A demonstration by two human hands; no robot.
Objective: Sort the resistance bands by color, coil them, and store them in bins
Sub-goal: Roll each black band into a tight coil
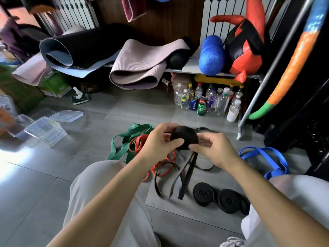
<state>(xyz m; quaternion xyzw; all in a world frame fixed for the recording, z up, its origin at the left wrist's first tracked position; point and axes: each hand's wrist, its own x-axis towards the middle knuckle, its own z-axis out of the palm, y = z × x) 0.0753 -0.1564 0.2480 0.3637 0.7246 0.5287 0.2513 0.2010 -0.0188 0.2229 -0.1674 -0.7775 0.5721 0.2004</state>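
Observation:
A half-wound black band coil (184, 137) is held above the floor. My left hand (160, 139) grips its left side and my right hand (211, 149) pinches its right edge. Its loose black tail (187, 173) hangs to the floor. Two finished black coils (220, 196) lie side by side near my right knee. On the tiles behind my left hand a green band (124, 141) lies loose, with orange-red bands (142, 145) tangled beside it. A blue band (267, 157) lies at the right.
Clear plastic bins (45, 131) and a loose lid (66, 115) sit on the floor at the left. Bottles and cans (204, 101) stand under a shelf with rolled mats (138, 65). A metal rack leg (239, 134) stands at the right.

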